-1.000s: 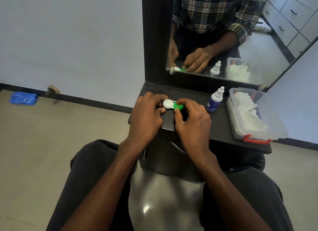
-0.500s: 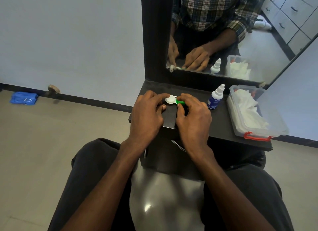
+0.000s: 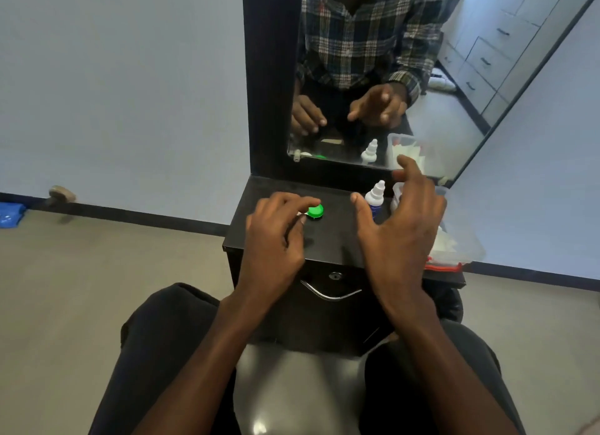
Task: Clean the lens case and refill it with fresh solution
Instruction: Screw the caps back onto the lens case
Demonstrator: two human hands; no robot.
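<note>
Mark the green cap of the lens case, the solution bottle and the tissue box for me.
green cap (image 3: 315, 211), head view, centre of its top face.
solution bottle (image 3: 376, 192), head view, white nozzle and shoulder.
tissue box (image 3: 467, 249), head view, clear right wall near the front.

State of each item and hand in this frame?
Lens case: on the counter, green cap on, white side hidden under the left hand.
Right hand: open, empty, raised.
Bottle: upright, capped.
Container: lid off, white wipes inside.
Drawer: shut.
</note>
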